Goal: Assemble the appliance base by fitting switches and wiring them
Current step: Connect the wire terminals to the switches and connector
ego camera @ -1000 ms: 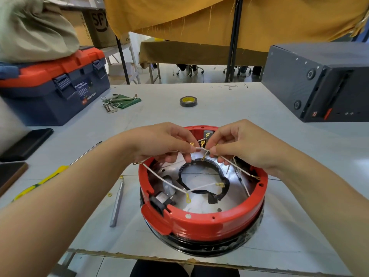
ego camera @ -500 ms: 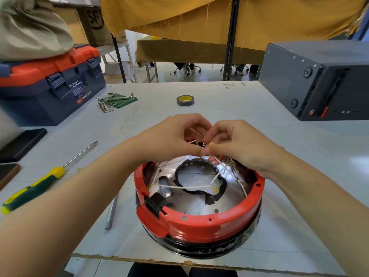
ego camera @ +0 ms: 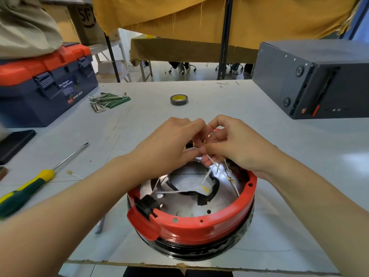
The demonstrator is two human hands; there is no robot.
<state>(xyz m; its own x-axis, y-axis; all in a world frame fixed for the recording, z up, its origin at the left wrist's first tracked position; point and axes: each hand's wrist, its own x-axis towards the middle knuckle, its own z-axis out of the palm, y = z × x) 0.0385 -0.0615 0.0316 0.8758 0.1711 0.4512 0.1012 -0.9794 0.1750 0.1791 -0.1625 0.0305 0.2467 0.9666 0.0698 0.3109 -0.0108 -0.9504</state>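
Over red base (ego camera: pixel 191 226), both hands, L (ego camera: pixel 169 144) & R (ego camera: pixel 237 144), pinch white wires (ego camera: pixel 211 162).

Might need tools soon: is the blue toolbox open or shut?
Shut: the toolbox has its orange lid down flat, both front latches folded down.

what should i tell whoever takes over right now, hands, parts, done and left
Left hand: pinching thin white wires over the far side of the red base.
Right hand: fingers curled on the same bundle of wires, fingertips meeting the left hand's.
Base sits on the table near its front edge, open side up; a black switch is fitted at its front left wall.
Screwdriver lies to the left, tape roll beyond the base.
Done: that one switch appears fitted, wires are inside.
Left: connecting the wires; loose yellow-tipped ends lie unconnected inside. What the fingers are joining is hidden.
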